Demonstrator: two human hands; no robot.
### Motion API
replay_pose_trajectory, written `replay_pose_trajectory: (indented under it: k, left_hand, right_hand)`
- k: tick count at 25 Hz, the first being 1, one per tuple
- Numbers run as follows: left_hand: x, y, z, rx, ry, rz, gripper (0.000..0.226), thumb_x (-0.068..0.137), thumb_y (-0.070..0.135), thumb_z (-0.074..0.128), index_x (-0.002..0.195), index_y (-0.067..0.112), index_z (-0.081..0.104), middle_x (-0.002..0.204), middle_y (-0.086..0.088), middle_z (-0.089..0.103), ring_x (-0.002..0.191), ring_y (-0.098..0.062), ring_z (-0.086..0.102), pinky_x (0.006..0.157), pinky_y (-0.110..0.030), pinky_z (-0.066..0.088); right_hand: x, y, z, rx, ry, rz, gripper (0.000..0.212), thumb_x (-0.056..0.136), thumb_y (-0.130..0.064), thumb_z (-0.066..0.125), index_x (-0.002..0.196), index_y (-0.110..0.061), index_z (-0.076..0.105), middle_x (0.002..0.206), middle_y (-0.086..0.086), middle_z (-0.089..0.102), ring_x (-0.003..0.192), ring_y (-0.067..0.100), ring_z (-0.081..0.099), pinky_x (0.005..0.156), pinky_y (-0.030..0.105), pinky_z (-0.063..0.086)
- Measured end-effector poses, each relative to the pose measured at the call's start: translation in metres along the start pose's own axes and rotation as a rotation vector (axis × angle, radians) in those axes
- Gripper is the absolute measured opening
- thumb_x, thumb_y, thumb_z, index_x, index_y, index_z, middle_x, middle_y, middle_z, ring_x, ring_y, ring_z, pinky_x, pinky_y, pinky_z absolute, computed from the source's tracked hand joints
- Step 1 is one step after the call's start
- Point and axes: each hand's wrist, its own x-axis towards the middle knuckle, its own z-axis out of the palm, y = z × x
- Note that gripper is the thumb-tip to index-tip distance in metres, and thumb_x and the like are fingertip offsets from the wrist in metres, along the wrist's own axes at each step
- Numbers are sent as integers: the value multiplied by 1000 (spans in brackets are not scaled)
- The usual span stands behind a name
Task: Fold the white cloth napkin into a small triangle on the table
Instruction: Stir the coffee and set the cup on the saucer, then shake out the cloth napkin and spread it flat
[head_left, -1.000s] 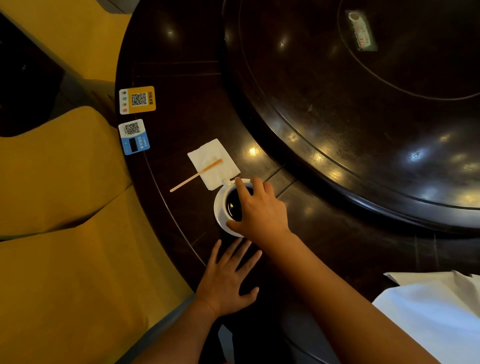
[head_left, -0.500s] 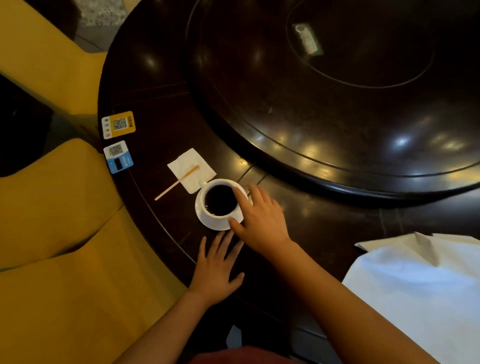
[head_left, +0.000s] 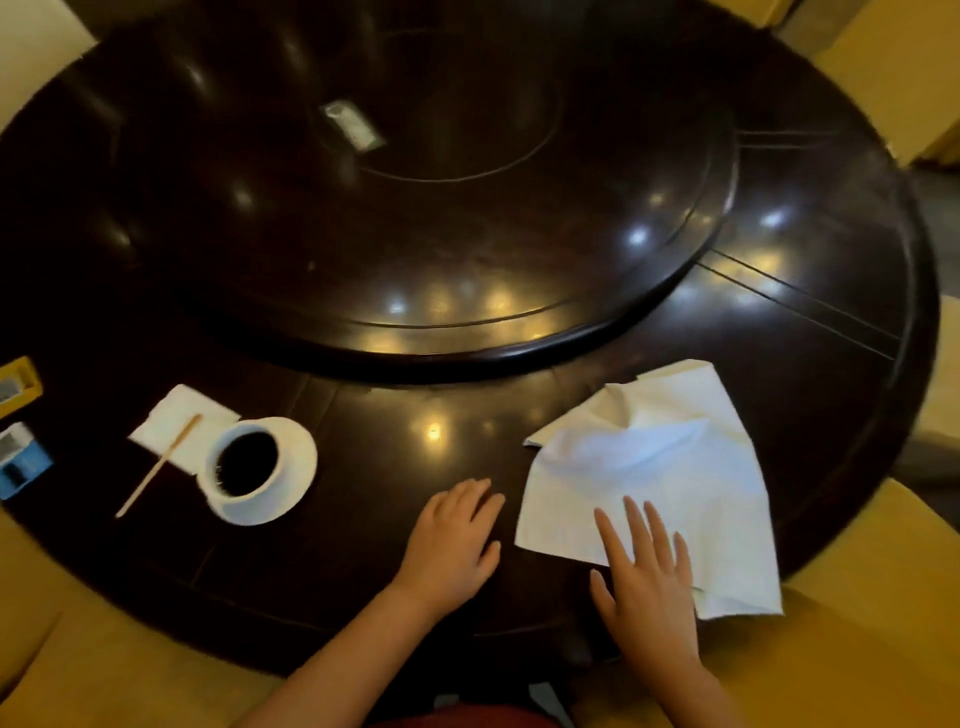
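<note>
Having left the cup (head_left: 248, 462), the right hand (head_left: 647, 577) is lying flat, fingers spread, on the white napkin's (head_left: 654, 483) near edge; the left hand (head_left: 454, 540) is resting open beside it on the table (head_left: 363, 519).

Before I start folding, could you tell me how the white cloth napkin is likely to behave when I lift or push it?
The white cloth napkin looks floppy: its far corner is already rumpled. It will probably sag when lifted. On the glossy table it may slide when pushed, so the right hand lying flat on it should help pin it.
</note>
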Motion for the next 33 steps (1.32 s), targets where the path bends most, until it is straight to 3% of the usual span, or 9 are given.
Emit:
replay_pose_trajectory:
  k: [2, 4, 7, 12, 17, 21, 24, 30, 33]
  left_hand:
    - [22, 24, 9, 55, -154, 125, 59, 89, 38, 46, 143, 18, 32, 153, -9, 25, 141, -27, 21, 112, -43, 17]
    - [42, 44, 15, 148, -240, 237, 63, 91, 39, 47, 146, 19, 23, 156, -8, 13, 143, -26, 8, 114, -43, 8]
    - [62, 58, 25, 257, -237, 317, 53, 87, 36, 53, 133, 15, 37, 142, -11, 32, 131, -29, 28, 105, -43, 29]
    - [75, 59, 30, 280, -261, 436, 25, 66, 10, 73, 87, 14, 60, 90, -4, 61, 80, -22, 59, 58, -29, 47]
    - [80, 58, 11, 53, -170, 168, 18, 91, 17, 44, 104, 14, 57, 107, -2, 59, 101, -21, 55, 77, -32, 46]
    - [70, 67, -27, -131, -59, 203, 57, 80, 49, 56, 131, 25, 46, 129, 7, 53, 119, -12, 46, 99, -30, 37]
    - [64, 72, -59, -206, 80, 316, 29, 85, 35, 54, 105, 19, 66, 101, 2, 69, 92, -15, 62, 79, -31, 52]
    - [64, 45, -156, -379, -168, 177, 9, 86, 19, 65, 87, 24, 72, 81, 15, 68, 76, 3, 61, 69, -16, 47]
    - [55, 29, -211, -484, -252, 151, 18, 84, 18, 68, 74, 33, 69, 75, 16, 69, 75, 1, 64, 68, -14, 46]
  right_hand:
    - [-8, 27, 9, -32, -90, 80, 91, 58, -41, 82, 136, -20, 41, 140, 21, 44, 131, 41, 35, 97, 59, 29]
    - [-11, 45, 15, -9, -150, 106, 87, 56, -43, 83, 131, -17, 48, 136, 21, 49, 125, 41, 44, 91, 58, 42]
    - [-8, 60, 16, 83, -144, 90, 69, 53, -31, 88, 115, -15, 61, 122, 17, 61, 109, 37, 59, 73, 47, 57]
    - [-3, 72, 18, 156, -2, -40, 25, 61, -14, 84, 78, -14, 65, 98, 8, 70, 93, 31, 65, 57, 35, 57]
    - [11, 67, -2, 456, -50, 152, 4, 86, -20, 62, 83, -18, 59, 78, -2, 63, 70, 14, 57, 55, 24, 47]
    - [32, 46, -44, 776, -90, 104, 5, 89, -23, 58, 85, -20, 56, 76, -3, 64, 71, 12, 58, 66, 27, 50]
    - [51, 25, -82, 930, -129, 19, 8, 85, -18, 62, 80, -25, 59, 72, -6, 63, 72, 7, 58, 67, 24, 51]
    - [74, 7, -144, 910, -145, -203, 30, 80, -4, 61, 76, -34, 59, 80, -7, 66, 79, 5, 61, 71, 20, 52]
    - [82, 4, -173, 837, -140, -255, 34, 77, 1, 59, 71, -33, 62, 79, -7, 66, 79, 4, 61, 70, 18, 52]
